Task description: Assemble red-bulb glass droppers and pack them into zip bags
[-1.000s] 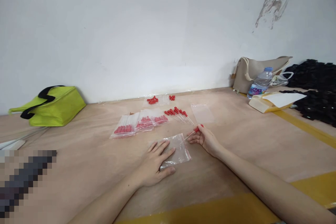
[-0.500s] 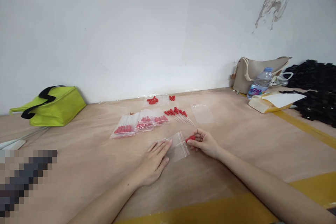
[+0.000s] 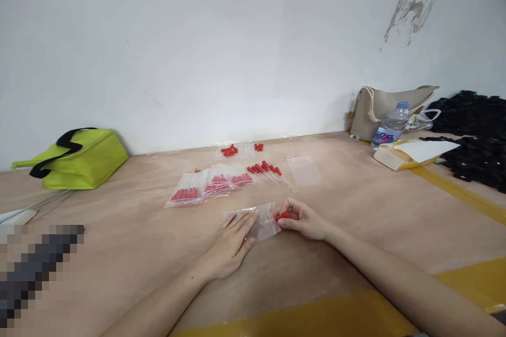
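My left hand (image 3: 231,245) lies flat, fingers stretched out, on a clear zip bag (image 3: 265,227) in front of me. At the bag's right end, which has the zip strip, my right hand (image 3: 303,221) pinches a red-bulbed dropper (image 3: 283,216) between thumb and fingers. Its thin stem points left into the bag's mouth; the tip is hard to see. Beyond the hands, several red-bulbed droppers (image 3: 264,168) lie fanned out. Left of them are filled zip bags (image 3: 185,194) with red bulbs inside. Another zip bag (image 3: 303,170) lies flat to the right.
Loose red bulbs (image 3: 229,151) lie near the wall. A lime-green bag (image 3: 87,160) stands at the left. At the right are a water bottle (image 3: 391,126), a beige bag (image 3: 366,116), an open box (image 3: 395,158) and a black heap (image 3: 470,116). Yellow tape (image 3: 308,316) crosses the table.
My right hand has moved slightly left and nearer to me, bringing the dropper's red bulb up to the bag's mouth. The left hand has stayed in place.
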Motion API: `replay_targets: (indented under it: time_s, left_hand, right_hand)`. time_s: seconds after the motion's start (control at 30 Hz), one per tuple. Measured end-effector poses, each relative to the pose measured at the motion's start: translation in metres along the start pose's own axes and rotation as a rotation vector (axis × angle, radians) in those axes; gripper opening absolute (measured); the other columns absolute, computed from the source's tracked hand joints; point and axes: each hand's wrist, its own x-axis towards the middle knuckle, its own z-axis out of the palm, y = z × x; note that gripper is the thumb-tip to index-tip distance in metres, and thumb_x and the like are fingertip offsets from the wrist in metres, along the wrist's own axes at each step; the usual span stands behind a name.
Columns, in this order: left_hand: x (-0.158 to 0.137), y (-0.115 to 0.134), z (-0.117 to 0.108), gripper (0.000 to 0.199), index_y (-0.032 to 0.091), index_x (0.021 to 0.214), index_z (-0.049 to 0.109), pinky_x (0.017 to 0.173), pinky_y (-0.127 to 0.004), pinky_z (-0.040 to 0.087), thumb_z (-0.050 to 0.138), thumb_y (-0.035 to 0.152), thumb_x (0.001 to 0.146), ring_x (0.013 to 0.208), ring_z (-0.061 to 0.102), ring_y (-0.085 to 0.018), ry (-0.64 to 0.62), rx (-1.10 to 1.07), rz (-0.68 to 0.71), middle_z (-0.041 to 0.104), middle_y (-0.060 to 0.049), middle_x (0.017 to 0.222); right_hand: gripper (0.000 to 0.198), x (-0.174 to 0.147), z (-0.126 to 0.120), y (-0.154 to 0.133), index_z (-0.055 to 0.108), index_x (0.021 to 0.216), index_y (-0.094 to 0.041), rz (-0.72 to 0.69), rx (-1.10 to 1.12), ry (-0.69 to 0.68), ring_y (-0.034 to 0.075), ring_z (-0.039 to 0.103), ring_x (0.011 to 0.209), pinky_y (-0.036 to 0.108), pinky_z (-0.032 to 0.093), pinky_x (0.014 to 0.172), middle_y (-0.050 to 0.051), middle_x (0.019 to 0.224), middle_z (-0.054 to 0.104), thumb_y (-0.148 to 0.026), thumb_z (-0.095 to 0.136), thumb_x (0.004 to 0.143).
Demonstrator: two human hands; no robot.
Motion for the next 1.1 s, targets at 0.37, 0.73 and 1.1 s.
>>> replay_targets:
  time_s: [0.37,0.73,1.1]
  left_hand:
    - [-0.01,-0.022,-0.01,0.042,0.026,0.127,0.038,0.102,-0.043,0.029,0.04,0.038,0.087,0.123,0.034,-0.021,0.041,-0.074,0.019,0.042,-0.003,0.131]
    - [-0.009,-0.021,-0.009,0.042,0.027,0.127,0.038,0.103,-0.044,0.027,0.042,0.035,0.086,0.122,0.036,-0.02,0.055,-0.091,0.019,0.043,-0.003,0.131]
    - [-0.008,-0.02,-0.01,0.04,0.027,0.126,0.039,0.102,-0.042,0.029,0.041,0.034,0.087,0.123,0.034,-0.019,0.073,-0.086,0.003,0.041,-0.002,0.132]
  right_hand:
    - [0.031,0.006,-0.035,0.004,0.056,0.07,-0.014,0.172,-0.135,0.131,0.01,0.056,0.061,0.024,0.044,0.062,0.0,0.067,0.062,-0.034,0.074,0.054]
    - [0.043,-0.006,-0.035,-0.016,0.052,0.115,-0.018,0.104,-0.327,-0.253,0.014,0.055,0.087,0.031,0.042,0.08,0.005,0.095,0.061,-0.038,0.054,0.077]
    - [0.025,-0.001,-0.023,0.002,0.062,0.067,-0.015,-0.001,-0.394,0.212,0.009,0.052,0.058,0.022,0.04,0.053,0.001,0.072,0.06,-0.037,0.07,0.06]
